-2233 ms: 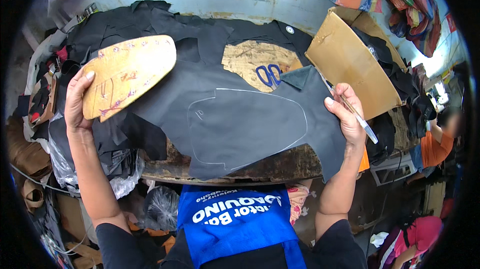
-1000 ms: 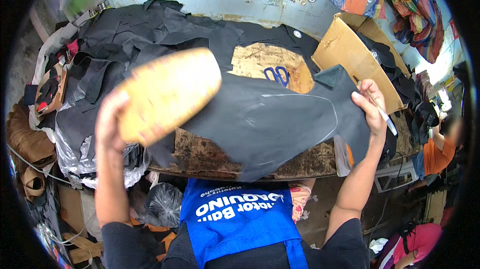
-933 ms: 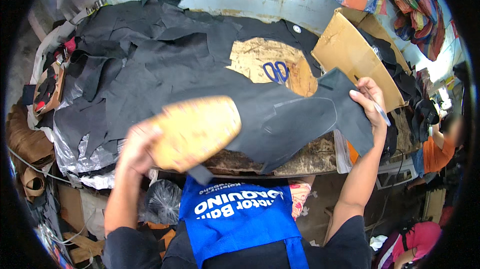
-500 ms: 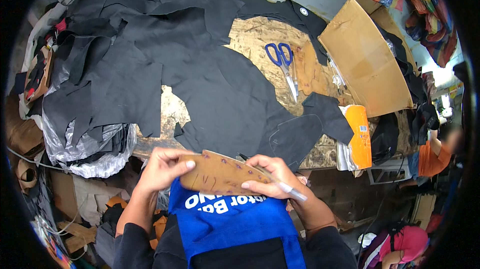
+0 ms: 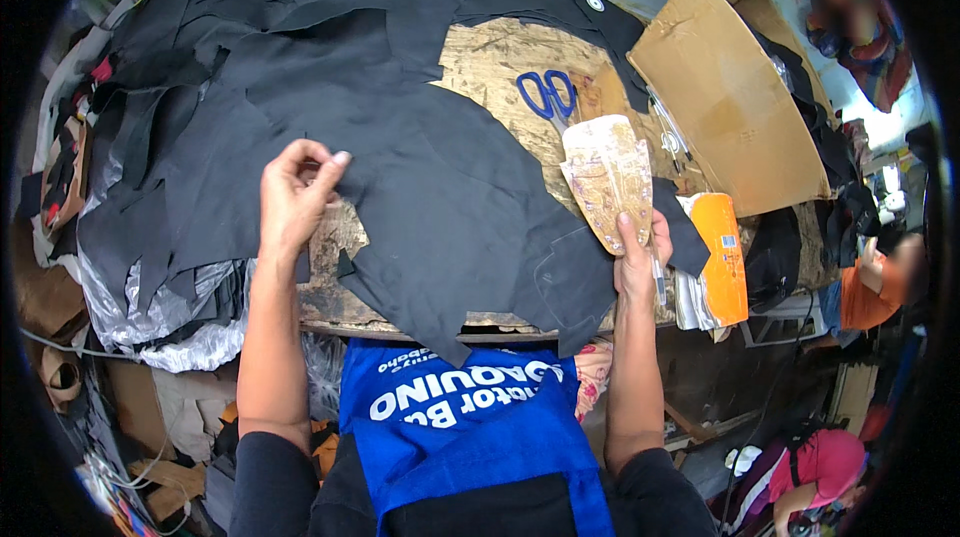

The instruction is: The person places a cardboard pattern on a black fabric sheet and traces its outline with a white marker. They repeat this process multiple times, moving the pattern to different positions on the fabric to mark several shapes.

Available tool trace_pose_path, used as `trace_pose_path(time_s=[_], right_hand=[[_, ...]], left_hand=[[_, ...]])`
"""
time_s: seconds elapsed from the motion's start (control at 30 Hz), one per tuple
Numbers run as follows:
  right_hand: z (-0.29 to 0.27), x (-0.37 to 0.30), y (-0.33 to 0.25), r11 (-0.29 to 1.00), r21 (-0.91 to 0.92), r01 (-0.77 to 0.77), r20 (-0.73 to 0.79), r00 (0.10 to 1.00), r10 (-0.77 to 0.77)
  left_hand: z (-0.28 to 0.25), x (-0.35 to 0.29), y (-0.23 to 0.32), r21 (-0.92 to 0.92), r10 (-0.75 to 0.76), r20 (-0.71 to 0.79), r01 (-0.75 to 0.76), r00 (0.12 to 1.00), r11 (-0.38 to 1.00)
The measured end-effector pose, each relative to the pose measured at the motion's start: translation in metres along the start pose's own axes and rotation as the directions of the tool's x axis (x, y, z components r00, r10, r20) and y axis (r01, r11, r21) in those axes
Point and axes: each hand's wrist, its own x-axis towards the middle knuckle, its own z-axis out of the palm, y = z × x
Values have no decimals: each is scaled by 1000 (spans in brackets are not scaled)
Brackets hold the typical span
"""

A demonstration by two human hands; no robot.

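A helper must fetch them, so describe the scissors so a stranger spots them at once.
Find the cardboard box at the right of the table. Left of it, on bare wood, the scissors lie just past the tan board in the right hand. Two blue loop handles set them apart from the tan board and black sheets nearby.

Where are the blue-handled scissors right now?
In the head view, the scissors lie right of centre on the wooden worktable, their blades mostly hidden behind the tan template in the right hand.
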Motion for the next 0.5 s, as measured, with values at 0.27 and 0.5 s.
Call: trace_pose_path(time_s=[0.27, 0.5], right_hand=[[3, -1, -4, 998, -65, -2, -15, 1000, 1], [-1, 0, -4, 995, 90, -37, -11, 999, 38]], left_hand=[[17, 5, -15, 686, 18, 114, -92, 993, 722], [-16, -24, 36, -380, -53, 196, 126, 979, 916]])
